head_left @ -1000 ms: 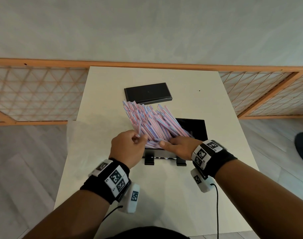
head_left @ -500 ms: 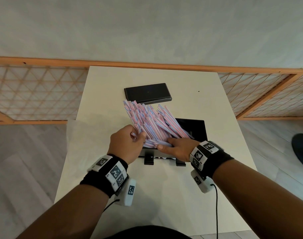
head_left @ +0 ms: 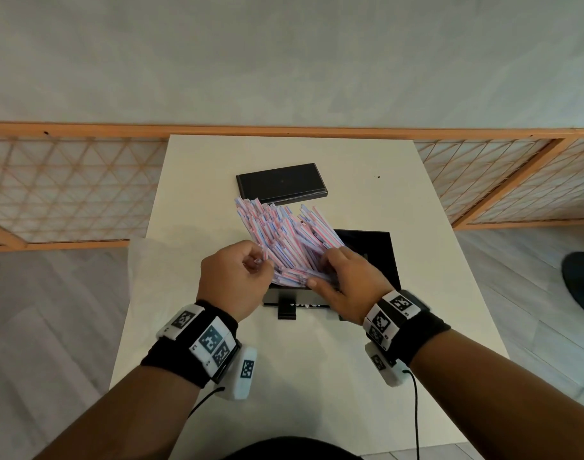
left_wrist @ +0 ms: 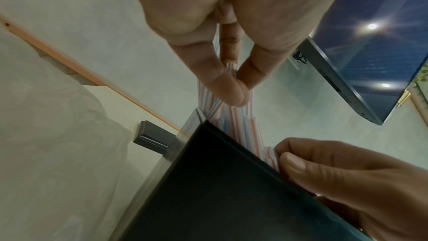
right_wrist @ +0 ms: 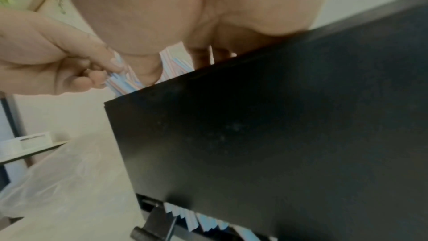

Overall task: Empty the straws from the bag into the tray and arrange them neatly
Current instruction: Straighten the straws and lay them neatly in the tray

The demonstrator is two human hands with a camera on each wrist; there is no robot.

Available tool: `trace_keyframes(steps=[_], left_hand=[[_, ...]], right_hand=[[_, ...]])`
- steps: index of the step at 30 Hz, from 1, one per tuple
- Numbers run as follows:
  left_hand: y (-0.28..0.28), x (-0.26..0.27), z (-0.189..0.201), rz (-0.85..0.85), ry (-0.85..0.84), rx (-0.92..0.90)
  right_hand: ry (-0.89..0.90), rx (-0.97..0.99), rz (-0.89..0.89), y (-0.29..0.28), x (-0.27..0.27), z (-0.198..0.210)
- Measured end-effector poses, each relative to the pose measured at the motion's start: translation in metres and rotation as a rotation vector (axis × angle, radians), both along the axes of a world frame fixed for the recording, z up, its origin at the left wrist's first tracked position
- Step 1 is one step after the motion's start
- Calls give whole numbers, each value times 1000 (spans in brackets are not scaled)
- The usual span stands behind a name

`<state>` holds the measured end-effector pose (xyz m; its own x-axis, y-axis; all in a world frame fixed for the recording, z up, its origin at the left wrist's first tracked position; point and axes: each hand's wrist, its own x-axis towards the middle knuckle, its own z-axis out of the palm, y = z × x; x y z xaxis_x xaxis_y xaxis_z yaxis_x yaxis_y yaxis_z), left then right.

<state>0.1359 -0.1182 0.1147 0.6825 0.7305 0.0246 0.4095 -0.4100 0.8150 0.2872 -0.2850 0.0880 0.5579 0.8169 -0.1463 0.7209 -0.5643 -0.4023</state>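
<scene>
Straws (head_left: 285,234): pink, blue and white striped, a loose fan heaped in the left part of the tray, far ends splayed up and leftward toward the lid; a few ends show at the slot in the tray's near face (right_wrist: 197,221).
Tray (head_left: 383,257): black box on the table, right part bare inside; a black tab sticks out of its near face.
Left hand (head_left: 237,277): at the tray's near-left corner, fingers curled, thumb and fingertips pinching the near ends of a few straws (left_wrist: 228,83).
Right hand (head_left: 347,280): on the near edge of the tray, fingers bent down over the straws; thumb (left_wrist: 294,164) lies against the near ends at the tray wall. Seems to grip a bunch; grip partly hidden.
Bag (head_left: 157,260): clear plastic, lying flat at the table's left edge, just left of the left hand.
Lid (head_left: 280,182): flat black rectangle, beyond the straws, apart from the tray.
Table (head_left: 317,376): cream top, near half bare.
Wrists: black bands with coded markers, cables trailing toward the body.
</scene>
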Motion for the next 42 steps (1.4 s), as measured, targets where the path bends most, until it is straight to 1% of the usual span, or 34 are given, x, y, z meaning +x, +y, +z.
trace_keyframes(steps=[2, 3, 6, 8, 11, 13, 17, 20, 23, 25, 29, 32, 33, 35, 37, 39, 42], left_hand=[[2, 0, 1, 3, -16, -17], [2, 0, 3, 1, -24, -20], [4, -1, 15, 8, -51, 41], [4, -1, 27, 6, -64, 123], [6, 3, 45, -9, -80, 178], [6, 6, 55, -18, -83, 172], [7, 5, 73, -50, -128, 193], [8, 1, 92, -70, -190, 173], [7, -3, 115, -69, -267, 172], [6, -6, 132, -78, -296, 189], [6, -16, 157, -110, -312, 221], [7, -18, 163, -144, -345, 174], [6, -16, 164, -160, -374, 149], [0, -13, 165, -204, -453, 118], [-7, -6, 161, -245, -505, 98], [-14, 3, 152, -254, -545, 36], [-23, 20, 133, -277, -575, -133]], right_hand=[[4, 126, 42, -2, -5, -4], [16, 153, 63, -3, -7, -7], [19, 99, 85, -5, -11, -16], [-37, 77, 59, -5, -12, -12], [-85, 216, 63, 0, -22, 0], [-79, 248, 103, 5, -29, 0], [-39, 233, 68, 5, -24, -13], [24, 276, 53, 1, -21, -8], [113, 247, -40, 0, -19, -4], [137, 252, -85, 1, -16, -2], [178, 251, -90, -3, -14, 11], [276, 338, -166, -13, -7, 30], [279, 373, -193, -17, -3, 40], [238, 447, -201, -26, 6, 63], [135, 502, -139, -30, 11, 85], [-24, 483, -61, -24, 9, 99], [-264, 377, -47, -2, 1, 99]])
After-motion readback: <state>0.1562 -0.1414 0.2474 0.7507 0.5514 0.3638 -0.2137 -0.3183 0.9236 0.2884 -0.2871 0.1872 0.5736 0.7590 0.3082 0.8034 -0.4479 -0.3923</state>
